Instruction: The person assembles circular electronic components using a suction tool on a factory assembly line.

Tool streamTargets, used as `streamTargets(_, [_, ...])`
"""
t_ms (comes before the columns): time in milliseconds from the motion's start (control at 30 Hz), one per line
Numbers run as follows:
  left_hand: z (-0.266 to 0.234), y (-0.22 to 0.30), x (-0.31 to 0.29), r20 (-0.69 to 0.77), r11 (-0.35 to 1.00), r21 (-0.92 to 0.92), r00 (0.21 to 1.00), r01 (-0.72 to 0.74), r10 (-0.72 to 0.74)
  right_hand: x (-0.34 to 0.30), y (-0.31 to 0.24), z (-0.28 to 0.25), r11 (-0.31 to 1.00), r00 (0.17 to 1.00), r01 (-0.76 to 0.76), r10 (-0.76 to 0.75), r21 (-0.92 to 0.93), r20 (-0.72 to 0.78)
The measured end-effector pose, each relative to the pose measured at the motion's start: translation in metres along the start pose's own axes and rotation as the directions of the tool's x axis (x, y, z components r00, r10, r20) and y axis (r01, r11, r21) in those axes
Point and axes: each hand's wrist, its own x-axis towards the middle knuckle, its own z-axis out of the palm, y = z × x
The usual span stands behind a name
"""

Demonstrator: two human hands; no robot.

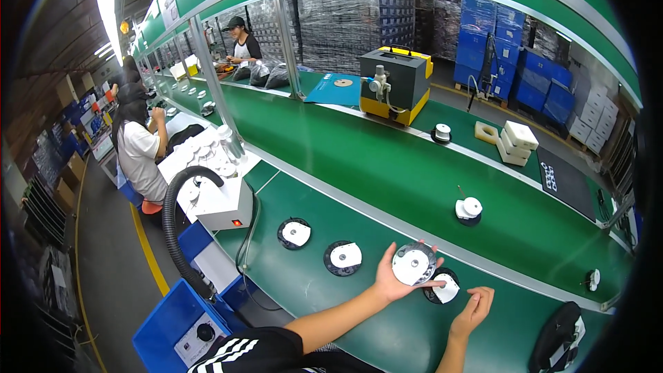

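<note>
My left hand (394,282) holds up a round white disc with a dark, clear-edged rim (414,264), its fingers around the edge. Partly behind that hand, a similar black-and-white round part (445,286) lies on the green bench. To its right is my right hand (475,309), fingers curled in and raised over the bench; whatever may be in them is hidden. Two more round black parts with white cut-off faces, one nearer (344,257) and one farther left (295,233), lie in a row on the bench.
Beyond the bench, a green conveyor belt (359,159) carries a white spool-like part (469,208). A white box with a black hose (228,207) stands left, above blue bins (166,324). A black pouch-like item (558,338) lies right. Co-workers (141,145) sit along the line.
</note>
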Motion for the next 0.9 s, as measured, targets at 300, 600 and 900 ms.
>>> streamTargets(300, [-0.019, 0.047, 0.038, -0.097, 0.97, 0.024, 0.965, -0.24, 0.242, -0.002, 0.011, 0.002, 0.998, 0.998, 0.044, -0.046, -0.052, -0.034])
streamTargets(600, [-0.048, 0.06, 0.047, 0.026, 0.992, 0.095, 0.997, -0.081, 0.079, -0.013, 0.054, 0.001, 0.98, 0.968, -0.19, 0.197, 0.056, -0.159])
streamTargets(900, [-0.043, 0.045, 0.044, -0.054, 0.973, 0.201, 0.991, -0.112, 0.125, -0.002, 0.093, -0.009, 0.81, 0.882, -0.327, 0.446, 0.487, -0.149])
